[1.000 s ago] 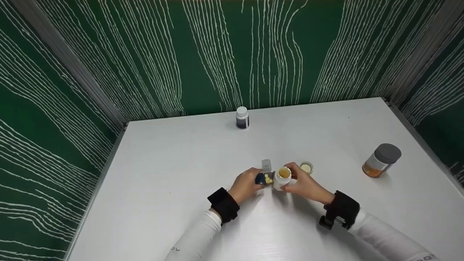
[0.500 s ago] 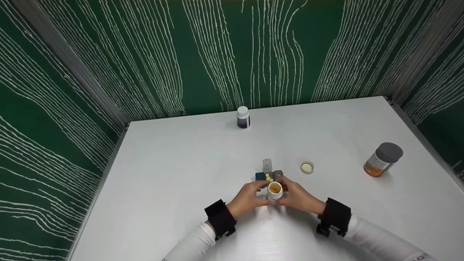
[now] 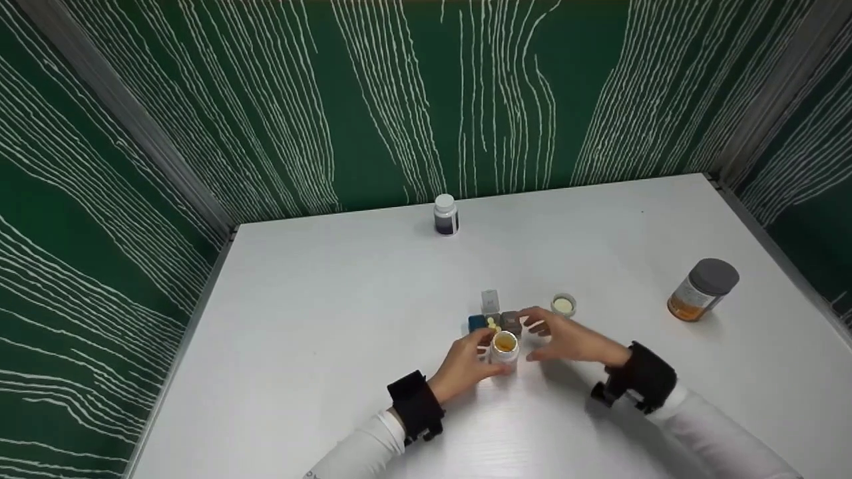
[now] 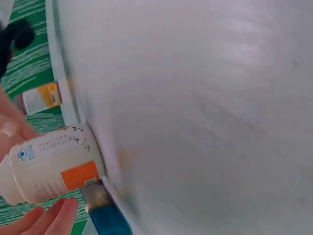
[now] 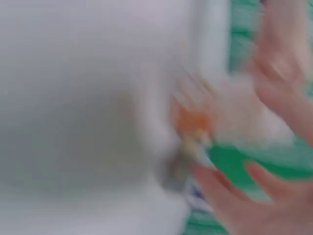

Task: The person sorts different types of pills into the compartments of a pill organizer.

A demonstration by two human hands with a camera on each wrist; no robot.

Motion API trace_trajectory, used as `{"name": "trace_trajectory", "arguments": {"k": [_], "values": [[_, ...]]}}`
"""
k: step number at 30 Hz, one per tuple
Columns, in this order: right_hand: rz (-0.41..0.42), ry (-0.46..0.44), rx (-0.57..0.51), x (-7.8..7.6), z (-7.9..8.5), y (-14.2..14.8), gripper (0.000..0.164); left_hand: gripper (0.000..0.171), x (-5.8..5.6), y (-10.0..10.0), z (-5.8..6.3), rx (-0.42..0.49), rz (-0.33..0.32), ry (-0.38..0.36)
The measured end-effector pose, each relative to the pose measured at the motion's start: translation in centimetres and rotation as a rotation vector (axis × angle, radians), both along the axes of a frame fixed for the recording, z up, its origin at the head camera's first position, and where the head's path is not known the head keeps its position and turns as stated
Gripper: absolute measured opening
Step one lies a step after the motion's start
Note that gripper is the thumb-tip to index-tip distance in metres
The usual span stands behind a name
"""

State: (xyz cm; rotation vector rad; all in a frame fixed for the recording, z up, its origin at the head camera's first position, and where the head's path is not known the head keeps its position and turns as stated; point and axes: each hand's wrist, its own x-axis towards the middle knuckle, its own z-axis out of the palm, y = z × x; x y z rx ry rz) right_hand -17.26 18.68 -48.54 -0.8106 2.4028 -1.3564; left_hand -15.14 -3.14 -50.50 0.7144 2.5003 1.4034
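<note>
A white pill bottle point(image 3: 504, 349), lidless with yellow contents, stands upright on the table. My left hand point(image 3: 464, 362) holds it from the left, thumb at the near side and fingers toward the far side. In the left wrist view the bottle point(image 4: 56, 164) shows an orange label patch. Just behind stands a small pill organizer with a blue compartment point(image 3: 476, 323), a grey compartment point(image 3: 511, 322) and a raised clear lid point(image 3: 490, 301); yellow tablets point(image 3: 492, 324) lie in its middle compartment. My right hand point(image 3: 566, 338), fingers spread, is apart from the bottle, near the organizer's right end. The right wrist view is blurred.
An upturned bottle cap point(image 3: 563, 305) lies beyond my right hand. A grey-lidded jar with orange contents point(image 3: 703, 290) stands at the right. Near the table's back edge is a closed white-and-dark bottle point(image 3: 446, 215). Green patterned panels point(image 3: 373, 100) enclose the white table point(image 3: 319, 279).
The bottle came toward me from the organizer's right and was set down in front of it. My left hand moved from organizer to bottle; my right hand let go and drew right.
</note>
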Motion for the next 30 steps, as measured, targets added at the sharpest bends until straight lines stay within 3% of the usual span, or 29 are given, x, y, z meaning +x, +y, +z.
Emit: {"name": "trace_trajectory", "arguments": {"k": [3,5,8,13,19,23,27,30], "values": [[-0.046,0.007,0.064,-1.5,1.6,2.5,0.059,0.058,0.0,0.3,0.0,0.002,0.015,-0.023],[-0.109,0.037,0.125,-2.4,1.8,3.8,0.054,0.055,0.0,0.5,-0.2,0.012,0.021,-0.034],[-0.182,0.073,0.245,-3.5,1.0,5.2,0.052,0.053,-0.1,0.8,-0.5,0.029,0.028,-0.056],[-0.213,0.126,0.417,-4.5,-0.8,5.7,0.055,0.049,-0.2,1.1,-0.9,0.048,0.038,-0.062],[-0.237,0.166,0.486,-5.3,-1.7,4.9,0.054,0.047,-0.3,1.3,-1.1,0.045,0.055,-0.051],[-0.234,0.179,0.511,-5.7,-2.0,4.3,0.045,0.047,-0.4,1.4,-0.9,0.039,0.052,-0.064],[-0.198,0.220,0.507,-5.9,-2.4,3.9,0.030,0.045,-0.5,1.4,-0.8,0.048,0.041,-0.066],[-0.188,0.251,0.458,-5.8,-2.3,3.6,0.029,0.043,-0.5,1.3,-0.8,0.056,0.040,-0.058]]}}
